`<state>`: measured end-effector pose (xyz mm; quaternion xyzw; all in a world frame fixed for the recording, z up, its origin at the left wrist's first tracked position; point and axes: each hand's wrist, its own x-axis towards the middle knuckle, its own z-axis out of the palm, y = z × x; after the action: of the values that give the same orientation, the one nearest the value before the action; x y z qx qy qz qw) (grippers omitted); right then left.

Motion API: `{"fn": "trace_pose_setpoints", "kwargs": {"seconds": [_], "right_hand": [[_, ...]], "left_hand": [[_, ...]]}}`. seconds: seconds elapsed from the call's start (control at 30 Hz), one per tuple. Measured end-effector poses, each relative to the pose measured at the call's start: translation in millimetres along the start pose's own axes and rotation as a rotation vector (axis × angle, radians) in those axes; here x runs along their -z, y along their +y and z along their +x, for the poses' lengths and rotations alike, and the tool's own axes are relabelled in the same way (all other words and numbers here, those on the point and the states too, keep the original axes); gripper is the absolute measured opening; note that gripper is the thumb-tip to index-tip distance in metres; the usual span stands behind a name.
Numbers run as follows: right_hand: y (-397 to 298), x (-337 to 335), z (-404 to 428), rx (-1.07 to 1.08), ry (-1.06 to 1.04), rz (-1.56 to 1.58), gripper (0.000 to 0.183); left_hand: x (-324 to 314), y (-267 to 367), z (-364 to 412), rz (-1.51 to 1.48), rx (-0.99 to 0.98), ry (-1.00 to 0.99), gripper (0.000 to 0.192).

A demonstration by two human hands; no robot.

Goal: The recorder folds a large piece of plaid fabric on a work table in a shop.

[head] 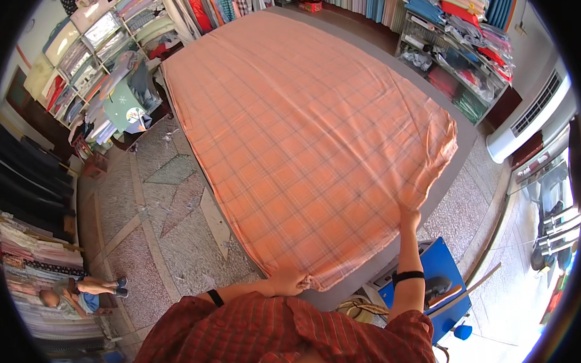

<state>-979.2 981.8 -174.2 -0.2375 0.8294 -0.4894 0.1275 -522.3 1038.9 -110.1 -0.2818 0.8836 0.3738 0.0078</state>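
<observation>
A large orange plaid cloth (308, 133) lies spread over a long grey table (462, 142), with wrinkles and a bunched edge at its right side. My left hand (286, 280) is at the near left corner of the cloth, where the fabric is gathered beside the fingers; whether it grips the cloth is not plain. Farther right, my right hand (409, 215) touches the cloth's right near edge, and a fold runs up from it. Its fingers are hidden or too small to make out. Black bands circle both forearms.
At the near right, a blue board (448, 291) holds an electric iron (437, 287). Shelves of folded fabric (463, 46) stand back right, more fabric stacks (119, 96) back left. A seated person (78, 294) is at the far left. Hanging cloths (361, 6) line the back.
</observation>
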Motion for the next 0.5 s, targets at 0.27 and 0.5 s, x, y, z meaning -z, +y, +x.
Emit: {"fn": "trace_pose_setpoints", "kwargs": {"seconds": [0.27, 0.5], "right_hand": [[-40.9, 5.6, -10.7, -0.153, -0.082, -0.038, 0.051], [-38.4, 6.5, -16.9, -0.119, -0.065, 0.166, 0.039]], "left_hand": [[-1.8, -27.4, 10.1, -0.192, -0.121, -0.138, 0.033], [4.7, -22.2, 9.8, -0.303, -0.14, -0.226, 0.035]]}}
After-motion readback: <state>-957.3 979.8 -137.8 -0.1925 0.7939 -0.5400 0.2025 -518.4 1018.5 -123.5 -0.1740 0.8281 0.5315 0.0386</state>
